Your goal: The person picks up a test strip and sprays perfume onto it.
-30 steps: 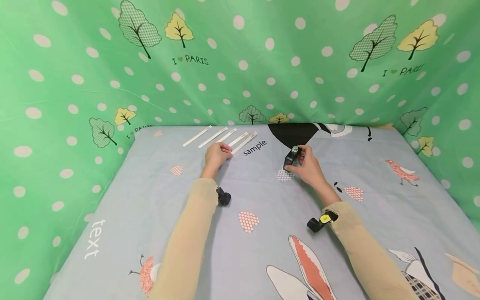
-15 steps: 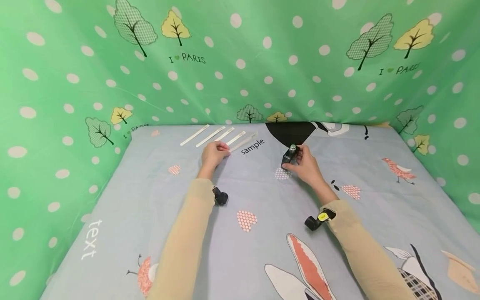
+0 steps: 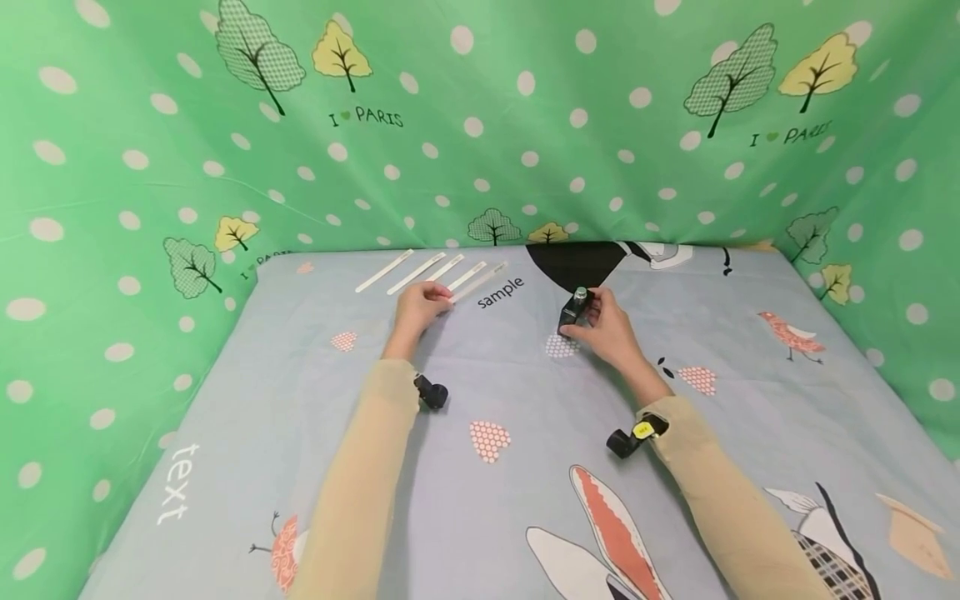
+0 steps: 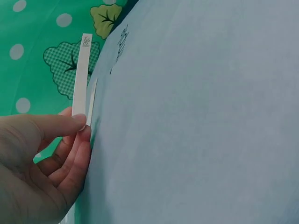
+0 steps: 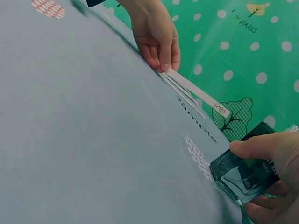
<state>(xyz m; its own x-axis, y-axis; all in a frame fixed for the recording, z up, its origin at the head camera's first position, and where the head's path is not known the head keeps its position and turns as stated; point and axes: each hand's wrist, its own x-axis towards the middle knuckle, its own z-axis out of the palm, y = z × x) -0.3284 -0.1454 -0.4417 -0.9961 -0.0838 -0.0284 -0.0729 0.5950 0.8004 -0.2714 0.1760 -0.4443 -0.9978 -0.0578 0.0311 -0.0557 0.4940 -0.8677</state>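
Note:
My left hand (image 3: 422, 310) pinches the near end of a white paper strip (image 4: 81, 77) between thumb and fingers. The strip slants up off the cloth, with small print at its far end. Several similar strips (image 3: 384, 271) lie side by side on the cloth, close to that hand. On the right, my other hand (image 3: 611, 327) grips a dark glass perfume bottle (image 5: 245, 172) with pale lettering. Its metallic spray top (image 3: 581, 293) is uncovered and points away from me. The bottle stands apart from the strip.
A grey-blue printed cloth (image 3: 480, 517) covers the table. Green dotted fabric (image 3: 450, 100) hangs behind it and at both sides. Black wrist cameras (image 3: 626, 442) stick out from both sleeves.
The strip in my left hand has tilted up from the cloth, and its visible face has turned duller. My right hand keeps its hold on the perfume bottle. The view has shifted slightly.

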